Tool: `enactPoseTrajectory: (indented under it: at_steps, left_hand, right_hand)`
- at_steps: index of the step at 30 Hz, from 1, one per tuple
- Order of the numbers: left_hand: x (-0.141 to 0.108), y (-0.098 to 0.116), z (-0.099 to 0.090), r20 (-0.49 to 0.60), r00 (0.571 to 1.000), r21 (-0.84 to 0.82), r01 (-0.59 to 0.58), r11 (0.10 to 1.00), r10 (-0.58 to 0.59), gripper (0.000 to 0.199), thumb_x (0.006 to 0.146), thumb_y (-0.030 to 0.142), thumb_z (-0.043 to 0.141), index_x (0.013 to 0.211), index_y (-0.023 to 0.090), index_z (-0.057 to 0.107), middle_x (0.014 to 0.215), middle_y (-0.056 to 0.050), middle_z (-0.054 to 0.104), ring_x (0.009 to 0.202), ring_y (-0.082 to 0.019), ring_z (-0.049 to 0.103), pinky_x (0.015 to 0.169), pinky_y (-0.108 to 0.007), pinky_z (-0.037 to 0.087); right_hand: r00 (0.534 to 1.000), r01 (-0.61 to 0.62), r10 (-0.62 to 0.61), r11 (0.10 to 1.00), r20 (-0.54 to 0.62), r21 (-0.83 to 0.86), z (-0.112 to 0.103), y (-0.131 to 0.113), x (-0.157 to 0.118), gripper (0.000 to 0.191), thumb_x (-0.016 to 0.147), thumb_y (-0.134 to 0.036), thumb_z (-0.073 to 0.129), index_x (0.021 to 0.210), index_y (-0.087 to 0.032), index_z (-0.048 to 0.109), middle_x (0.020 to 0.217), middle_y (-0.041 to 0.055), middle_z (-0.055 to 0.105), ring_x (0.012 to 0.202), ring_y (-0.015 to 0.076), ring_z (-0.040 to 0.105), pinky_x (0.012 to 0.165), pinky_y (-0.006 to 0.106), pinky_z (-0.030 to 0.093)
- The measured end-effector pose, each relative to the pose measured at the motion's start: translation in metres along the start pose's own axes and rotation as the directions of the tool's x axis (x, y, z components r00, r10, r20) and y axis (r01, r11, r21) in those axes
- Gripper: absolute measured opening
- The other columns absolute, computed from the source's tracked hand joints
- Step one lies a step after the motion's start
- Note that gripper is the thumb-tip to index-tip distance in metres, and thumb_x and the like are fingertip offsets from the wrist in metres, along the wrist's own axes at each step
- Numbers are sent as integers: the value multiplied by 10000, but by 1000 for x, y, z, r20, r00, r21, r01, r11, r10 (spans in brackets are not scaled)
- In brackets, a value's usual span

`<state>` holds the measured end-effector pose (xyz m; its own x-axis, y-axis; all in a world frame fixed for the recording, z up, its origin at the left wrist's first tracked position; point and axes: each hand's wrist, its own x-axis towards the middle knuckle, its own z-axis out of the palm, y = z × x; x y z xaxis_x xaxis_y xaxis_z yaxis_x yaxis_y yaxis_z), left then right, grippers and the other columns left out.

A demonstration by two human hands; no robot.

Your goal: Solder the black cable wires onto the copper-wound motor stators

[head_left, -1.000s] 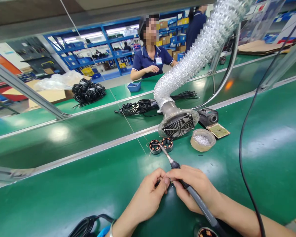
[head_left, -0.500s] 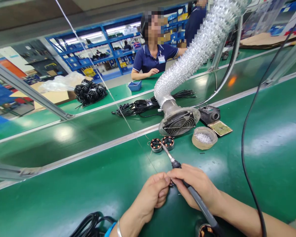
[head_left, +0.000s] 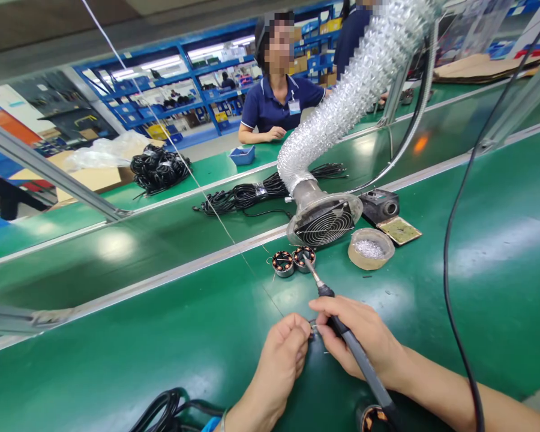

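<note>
My right hand is closed around the dark handle of a soldering iron. Its tip points away from me, over the right one of two small motor stators; whether they touch I cannot tell. The left stator, with copper windings and loose wire ends, stands close beside it. My left hand is pinched shut at the lower end of a thin solder wire that comes down from above. Short cable ends show between both hands' fingertips; which hand grips them is unclear.
Behind the stators stands a fume extractor with a silver hose. Right of it are a round dish of bright bits, a soldering-iron stand and a sponge tray. Black cables lie near left. A co-worker sits opposite.
The iron's tip has shifted from between the stators to over the right one. My right fingers have moved slightly apart from my left, showing more of the cable ends. The view has shifted a little.
</note>
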<state>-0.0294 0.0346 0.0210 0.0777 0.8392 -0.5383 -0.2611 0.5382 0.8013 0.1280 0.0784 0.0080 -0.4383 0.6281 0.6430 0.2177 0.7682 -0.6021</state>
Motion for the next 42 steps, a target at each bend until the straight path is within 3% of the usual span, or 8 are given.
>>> enactPoseTrajectory:
  at_steps: [4, 10, 19, 24, 27, 33, 42]
  left_hand:
    - [0, -1, 4, -66, 997, 37, -30, 999, 33, 431, 712, 552, 693, 670, 210, 434, 441, 144, 260, 391, -32, 112, 378, -171, 99]
    - [1, -4, 8, -150, 985, 86, -72, 994, 84, 463, 717, 585, 671, 646, 216, 401, 463, 140, 236, 410, -39, 104, 395, -177, 109]
    - [1, -1, 13, -167, 981, 126, -75, 989, 96, 444, 721, 601, 631, 662, 220, 409, 469, 137, 234, 424, -49, 109, 409, -186, 119]
    - [-1, -4, 12, -183, 976, 182, -87, 980, 120, 385, 748, 558, 602, 678, 210, 453, 477, 128, 250, 428, -56, 128, 420, -195, 120]
    - [-2, -6, 11, -183, 976, 162, -87, 983, 117, 370, 746, 540, 610, 673, 212, 456, 478, 126, 247, 435, -61, 135, 428, -199, 129]
    - [-2, -7, 10, -182, 977, 125, -88, 988, 110, 353, 751, 523, 614, 679, 211, 465, 476, 126, 234, 447, -69, 134, 438, -197, 144]
    - [-3, -12, 8, -169, 975, 176, -114, 978, 144, 354, 793, 512, 605, 683, 206, 462, 503, 114, 254, 466, -73, 149, 438, -196, 156]
  right_hand:
    - [1000, -8, 6, 991, -12, -135, -1, -1, -2, 401, 903, -54, 455, 1289, -162, 476, 829, 32, 646, 720, 162, 641, 683, 294, 565]
    - [995, 101, -95, 962, 33, -254, -2, 1, -4, 376, 949, -97, 451, 1322, -121, 488, 804, 59, 646, 665, 188, 576, 580, 309, 513]
    - [999, 34, -35, 997, -26, -69, -18, 1, -2, 394, 913, -46, 480, 1281, -175, 536, 858, 41, 691, 667, 158, 598, 603, 291, 530]
    - [989, -104, 108, 994, -101, 38, -40, -11, -8, 401, 924, -117, 524, 1315, -195, 570, 810, 29, 661, 678, 155, 615, 591, 278, 515]
    - [979, -155, 170, 979, -116, 130, -48, -13, -17, 318, 901, -178, 524, 1187, -206, 659, 739, 26, 617, 611, 159, 572, 523, 284, 465]
    - [976, -187, 204, 964, -77, 191, -49, -11, -19, 199, 852, -178, 517, 1010, -219, 631, 722, 15, 662, 589, 166, 595, 529, 293, 452]
    - [976, -171, 195, 962, -95, 214, -46, -14, -19, 197, 837, -179, 510, 988, -208, 633, 643, 3, 596, 515, 157, 520, 493, 293, 387]
